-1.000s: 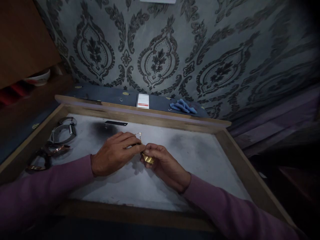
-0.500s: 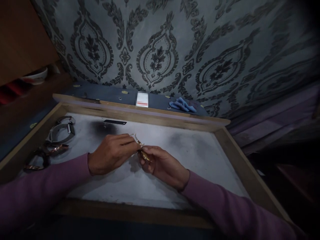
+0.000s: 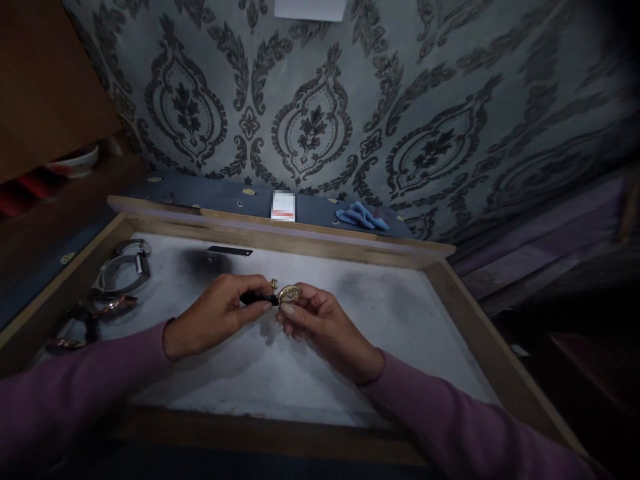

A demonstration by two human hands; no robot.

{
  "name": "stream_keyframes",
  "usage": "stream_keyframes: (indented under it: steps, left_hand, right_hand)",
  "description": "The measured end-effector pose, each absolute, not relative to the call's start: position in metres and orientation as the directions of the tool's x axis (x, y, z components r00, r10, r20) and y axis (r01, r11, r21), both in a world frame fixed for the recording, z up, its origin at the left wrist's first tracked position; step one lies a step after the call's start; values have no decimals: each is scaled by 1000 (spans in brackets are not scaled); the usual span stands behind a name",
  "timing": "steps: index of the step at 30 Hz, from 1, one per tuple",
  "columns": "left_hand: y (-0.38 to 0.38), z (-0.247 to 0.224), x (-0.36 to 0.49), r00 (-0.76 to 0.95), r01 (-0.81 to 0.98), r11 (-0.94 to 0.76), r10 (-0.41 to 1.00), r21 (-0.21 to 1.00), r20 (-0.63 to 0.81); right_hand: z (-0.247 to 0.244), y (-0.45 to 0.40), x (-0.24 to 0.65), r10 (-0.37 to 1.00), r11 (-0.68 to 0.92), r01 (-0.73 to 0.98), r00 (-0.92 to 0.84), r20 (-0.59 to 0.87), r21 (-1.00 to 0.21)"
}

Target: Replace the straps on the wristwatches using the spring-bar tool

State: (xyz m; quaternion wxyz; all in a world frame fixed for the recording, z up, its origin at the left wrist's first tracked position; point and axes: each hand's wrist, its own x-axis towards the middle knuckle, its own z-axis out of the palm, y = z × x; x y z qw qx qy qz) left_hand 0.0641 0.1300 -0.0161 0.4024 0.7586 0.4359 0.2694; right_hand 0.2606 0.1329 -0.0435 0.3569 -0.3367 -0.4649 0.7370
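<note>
A wristwatch (image 3: 289, 295) with a gold-coloured round case and a dark strap is held between both hands above the white floor of a shallow wooden tray (image 3: 300, 400). My left hand (image 3: 220, 310) is closed on the dark strap, thumb underneath and fingers over it. My right hand (image 3: 325, 320) pinches the round case at its edge, with the dial facing up towards me. Part of the strap is hidden by the left fingers. A small gold-coloured piece, perhaps the buckle, shows just above the left fingertips.
Several other watches lie along the tray's left side, among them a grey-strapped watch (image 3: 123, 270). A flat black strip (image 3: 230, 251) lies near the back wall. Behind the tray are a small white box (image 3: 283, 206) and a crumpled blue cloth (image 3: 362, 216). A bowl (image 3: 75, 162) sits at far left.
The watch has been turned so that its dial now faces up, where before its gold edge showed. The left hand has shifted slightly left and its thumb now shows. The view has tilted up a little.
</note>
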Motion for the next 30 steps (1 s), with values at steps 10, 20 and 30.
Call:
stream_keyframes:
  steps: [10, 20, 30]
  left_hand:
    - [126, -28, 73, 441, 444, -311, 892, 840, 97]
    - [145, -22, 52, 596, 600, -481, 802, 639, 43]
    - [154, -18, 45, 635, 279, 118, 722, 953, -275]
  right_hand:
    - [-50, 133, 258, 885, -303, -226, -427, -185, -926]
    - [-37, 152, 275, 928, -318, -363, -307, -210, -876]
    - [-42, 170, 287, 902, -419, -398, -288, -322, -816]
